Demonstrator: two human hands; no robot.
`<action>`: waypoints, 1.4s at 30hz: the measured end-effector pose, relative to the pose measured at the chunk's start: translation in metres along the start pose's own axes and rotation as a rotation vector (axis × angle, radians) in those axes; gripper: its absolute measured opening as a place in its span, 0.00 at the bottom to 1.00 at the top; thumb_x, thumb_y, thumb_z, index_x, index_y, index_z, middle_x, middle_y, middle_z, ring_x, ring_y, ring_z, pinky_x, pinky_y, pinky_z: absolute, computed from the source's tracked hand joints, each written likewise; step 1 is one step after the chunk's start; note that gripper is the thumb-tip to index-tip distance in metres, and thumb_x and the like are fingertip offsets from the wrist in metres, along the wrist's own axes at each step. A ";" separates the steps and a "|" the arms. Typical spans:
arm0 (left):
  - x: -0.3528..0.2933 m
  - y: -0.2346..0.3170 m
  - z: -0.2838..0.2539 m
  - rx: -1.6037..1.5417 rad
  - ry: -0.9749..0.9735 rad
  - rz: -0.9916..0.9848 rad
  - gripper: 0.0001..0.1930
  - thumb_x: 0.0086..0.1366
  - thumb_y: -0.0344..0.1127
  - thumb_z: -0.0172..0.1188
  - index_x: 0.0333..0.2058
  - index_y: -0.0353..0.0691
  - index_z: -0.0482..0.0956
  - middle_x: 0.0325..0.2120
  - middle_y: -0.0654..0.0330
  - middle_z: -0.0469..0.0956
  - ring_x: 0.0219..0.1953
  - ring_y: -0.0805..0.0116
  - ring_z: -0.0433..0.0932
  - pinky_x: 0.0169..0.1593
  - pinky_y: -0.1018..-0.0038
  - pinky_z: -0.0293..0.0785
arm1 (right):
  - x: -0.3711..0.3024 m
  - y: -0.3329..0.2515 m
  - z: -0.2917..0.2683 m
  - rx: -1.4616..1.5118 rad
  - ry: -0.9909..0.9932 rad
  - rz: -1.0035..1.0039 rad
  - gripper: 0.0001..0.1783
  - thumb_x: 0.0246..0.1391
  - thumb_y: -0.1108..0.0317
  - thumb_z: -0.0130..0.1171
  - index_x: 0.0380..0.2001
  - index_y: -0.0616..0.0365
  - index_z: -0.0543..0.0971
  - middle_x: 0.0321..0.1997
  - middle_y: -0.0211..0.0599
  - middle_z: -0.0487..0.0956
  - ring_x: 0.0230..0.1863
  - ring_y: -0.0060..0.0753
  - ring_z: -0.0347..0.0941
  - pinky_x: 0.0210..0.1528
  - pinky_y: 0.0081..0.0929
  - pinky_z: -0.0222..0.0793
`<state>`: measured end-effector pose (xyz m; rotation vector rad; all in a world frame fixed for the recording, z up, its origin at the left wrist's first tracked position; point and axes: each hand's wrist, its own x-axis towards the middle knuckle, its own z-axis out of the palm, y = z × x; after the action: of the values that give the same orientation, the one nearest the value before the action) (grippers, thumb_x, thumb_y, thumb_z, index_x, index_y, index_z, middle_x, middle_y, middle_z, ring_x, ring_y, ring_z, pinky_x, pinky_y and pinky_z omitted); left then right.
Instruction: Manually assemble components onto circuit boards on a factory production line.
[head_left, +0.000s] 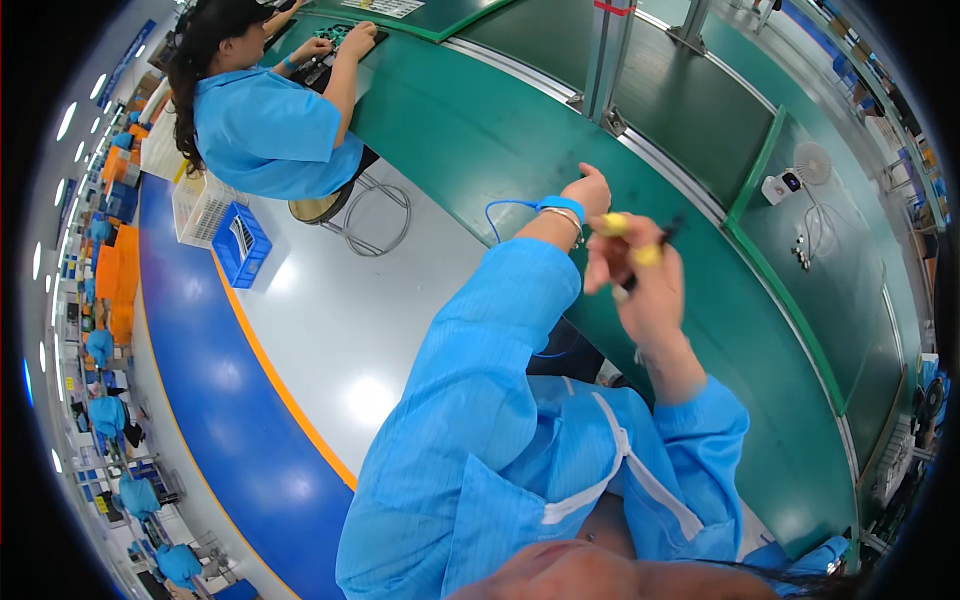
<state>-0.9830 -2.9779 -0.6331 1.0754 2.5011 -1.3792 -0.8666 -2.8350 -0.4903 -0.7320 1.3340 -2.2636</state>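
Note:
My left hand (588,192) is raised over the green bench, its fingers loosely curled and nothing visible in them. A blue wrist strap (562,207) circles that wrist beside a thin bracelet, and a blue cord (510,203) runs off the strap. Close to the left wrist, partly in front of it, my right hand (652,285) is closed around a slim dark tool (673,229), whose kind is blurred. Yellow finger covers (647,255) sit on some right fingertips. Motion smears the right fingers, so I cannot tell whether they touch the left wrist.
The green bench top (740,400) runs under my hands, with a metal post (606,65) at its rail. Beyond lie a small white device (780,187) and a round fan (812,162). At left, a co-worker (265,125) handles parts near a stool (320,207) and blue bin (241,246).

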 end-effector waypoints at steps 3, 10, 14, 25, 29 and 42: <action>0.005 0.017 0.004 -0.472 0.156 -0.531 0.14 0.59 0.32 0.47 0.41 0.38 0.77 0.40 0.53 0.77 0.43 0.57 0.76 0.41 0.57 0.74 | -0.025 -0.070 0.024 0.360 -0.265 -0.119 0.23 0.63 0.46 0.39 0.46 0.52 0.71 0.32 0.38 0.68 0.26 0.33 0.71 0.35 0.39 0.69; -0.011 0.051 0.009 -0.889 0.620 -0.991 0.16 0.57 0.31 0.49 0.47 0.41 0.70 0.50 0.54 0.69 0.53 0.58 0.67 0.55 0.61 0.61 | -0.067 -0.129 0.040 0.675 -0.370 -0.227 0.22 0.65 0.49 0.29 0.39 0.51 0.68 0.46 0.58 0.68 0.30 0.53 0.76 0.52 0.54 0.51; -0.017 0.053 0.017 -0.879 0.603 -1.018 0.17 0.56 0.30 0.52 0.46 0.42 0.71 0.48 0.56 0.69 0.53 0.58 0.67 0.54 0.61 0.61 | -0.062 -0.137 0.035 0.718 -0.492 -0.194 0.21 0.66 0.51 0.26 0.39 0.48 0.68 0.48 0.57 0.66 0.31 0.53 0.77 0.59 0.56 0.45; -0.022 0.054 0.016 -0.860 0.590 -1.010 0.16 0.55 0.31 0.53 0.45 0.42 0.71 0.47 0.57 0.69 0.52 0.58 0.67 0.53 0.61 0.61 | -0.035 -0.137 0.027 0.643 -0.978 -0.188 0.24 0.64 0.47 0.36 0.45 0.55 0.71 0.49 0.59 0.66 0.36 0.36 0.77 0.54 0.38 0.65; -0.012 0.049 0.003 -0.872 0.623 -0.983 0.16 0.55 0.31 0.54 0.45 0.43 0.72 0.47 0.57 0.69 0.52 0.57 0.67 0.53 0.61 0.62 | -0.085 -0.163 0.040 0.716 -0.495 -0.127 0.24 0.66 0.49 0.27 0.35 0.51 0.70 0.46 0.57 0.66 0.29 0.43 0.72 0.53 0.45 0.58; -0.016 0.050 0.009 -0.859 0.619 -1.008 0.16 0.55 0.30 0.54 0.44 0.43 0.73 0.47 0.58 0.70 0.51 0.58 0.68 0.52 0.62 0.62 | -0.104 -0.148 0.070 0.819 -0.195 -0.192 0.25 0.67 0.51 0.25 0.30 0.50 0.71 0.41 0.57 0.68 0.31 0.47 0.69 0.53 0.51 0.55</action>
<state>-0.9424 -2.9766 -0.6678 -0.0179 3.6755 0.2452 -0.7543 -2.7538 -0.3551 -0.7535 0.1849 -2.4968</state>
